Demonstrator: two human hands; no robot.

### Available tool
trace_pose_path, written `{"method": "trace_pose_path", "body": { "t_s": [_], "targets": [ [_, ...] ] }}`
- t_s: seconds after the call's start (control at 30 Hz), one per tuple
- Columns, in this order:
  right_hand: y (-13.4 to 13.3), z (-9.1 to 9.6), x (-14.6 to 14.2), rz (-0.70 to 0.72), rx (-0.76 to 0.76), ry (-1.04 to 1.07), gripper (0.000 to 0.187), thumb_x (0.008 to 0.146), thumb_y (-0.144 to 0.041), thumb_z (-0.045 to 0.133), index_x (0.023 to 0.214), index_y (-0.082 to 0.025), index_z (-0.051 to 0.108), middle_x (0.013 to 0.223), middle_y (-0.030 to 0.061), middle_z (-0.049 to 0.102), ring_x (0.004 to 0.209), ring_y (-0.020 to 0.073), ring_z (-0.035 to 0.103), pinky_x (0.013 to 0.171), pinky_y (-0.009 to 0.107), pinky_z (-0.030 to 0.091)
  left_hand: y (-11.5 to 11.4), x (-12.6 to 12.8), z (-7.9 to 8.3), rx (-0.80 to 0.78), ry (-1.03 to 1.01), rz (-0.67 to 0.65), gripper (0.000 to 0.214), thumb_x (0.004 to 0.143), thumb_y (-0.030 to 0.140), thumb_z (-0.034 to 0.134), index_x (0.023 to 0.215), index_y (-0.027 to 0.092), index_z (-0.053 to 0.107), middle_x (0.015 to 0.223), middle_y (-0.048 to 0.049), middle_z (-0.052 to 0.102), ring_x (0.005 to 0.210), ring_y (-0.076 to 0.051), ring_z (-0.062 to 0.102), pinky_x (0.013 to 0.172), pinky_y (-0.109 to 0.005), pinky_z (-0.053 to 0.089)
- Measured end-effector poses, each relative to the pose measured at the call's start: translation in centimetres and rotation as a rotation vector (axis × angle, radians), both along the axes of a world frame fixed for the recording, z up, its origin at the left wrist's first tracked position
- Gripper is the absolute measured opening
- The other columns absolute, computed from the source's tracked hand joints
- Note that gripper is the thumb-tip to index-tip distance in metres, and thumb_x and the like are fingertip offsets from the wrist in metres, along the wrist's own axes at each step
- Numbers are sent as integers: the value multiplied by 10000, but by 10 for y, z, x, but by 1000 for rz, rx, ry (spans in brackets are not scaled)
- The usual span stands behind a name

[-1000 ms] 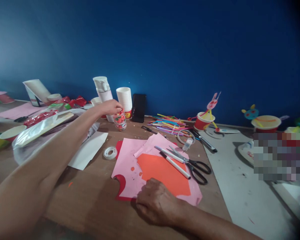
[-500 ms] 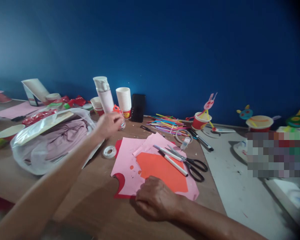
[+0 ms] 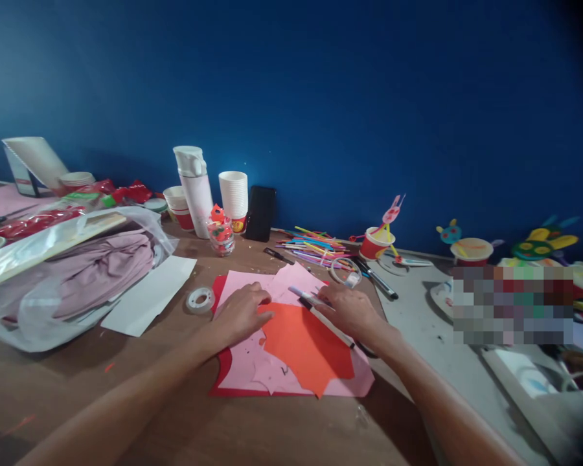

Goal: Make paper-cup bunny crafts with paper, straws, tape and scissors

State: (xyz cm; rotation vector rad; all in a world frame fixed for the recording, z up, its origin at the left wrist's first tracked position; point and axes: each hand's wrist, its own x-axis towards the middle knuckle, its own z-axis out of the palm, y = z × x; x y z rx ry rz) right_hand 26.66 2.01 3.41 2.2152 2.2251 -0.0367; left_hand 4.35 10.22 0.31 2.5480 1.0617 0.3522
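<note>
Our left hand (image 3: 240, 316) lies open and flat on the pink paper (image 3: 240, 366), and our right hand (image 3: 350, 309) rests open just beside a marker (image 3: 325, 321). The orange paper (image 3: 306, 346), already cut to a jagged outline, sits on the pink paper, with no gluing visible.

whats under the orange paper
The orange paper shape lies on pink paper, with a red sheet showing past the pink's edges; what lies directly beneath the orange is covered and cannot be seen.

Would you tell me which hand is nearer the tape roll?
Left hand: nearer, on the pink paper right of the tape roll. Right hand: farther, beyond the orange paper.
</note>
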Motion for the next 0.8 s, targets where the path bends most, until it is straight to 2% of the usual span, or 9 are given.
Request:
{"method": "trace_pose_path", "body": {
  "t_s": [0.17,0.3,0.47,0.57,0.7,0.8],
  "targets": [
    [0,-6,-5,-25,-25,-2,397,894,-475,331,916,-204,621,970,81,650,862,208,626,629,261,431,-6,4,-4,-2,12,13,125,743,320,534,756,199,564,825,-17,571,807,-177,518,701,-287,378],
    [-1,-9,-9,-17,-17,-3,357,867,-468,394,949,-203,619,989,82,651,856,222,629,638,278,438,-10,5,-1,-5,27,16,120,746,308,507,723,195,540,819,-22,561,799,-176,519,679,-284,368],
    [-3,-12,-9,5,-6,-10,342,822,-471,472,974,-197,610,983,79,647,859,229,622,651,295,443,-13,5,1,-1,15,17,208,689,395,579,773,209,541,857,-34,574,806,-203,527,674,-304,374],
    [-4,-13,-10,14,-1,-10,364,799,-496,501,991,-202,601,991,76,635,893,232,606,671,302,444,-14,4,2,-2,40,8,166,684,363,586,719,212,527,803,-23,583,770,-200,535,646,-301,368],
    [-5,-13,-12,-5,6,-20,310,857,-421,444,1020,-195,580,1026,81,610,907,227,595,660,302,440,-16,3,1,-36,84,-10,151,709,325,569,630,207,517,723,-7,589,711,-184,547,623,-292,357],
    [-6,-12,-13,-2,-1,-25,289,889,-369,397,1040,-191,566,1044,86,598,937,224,580,668,295,432,-16,1,-2,-24,52,-1,140,736,352,557,739,213,568,797,-20,602,760,-191,554,669,-299,379]
  ]
}}
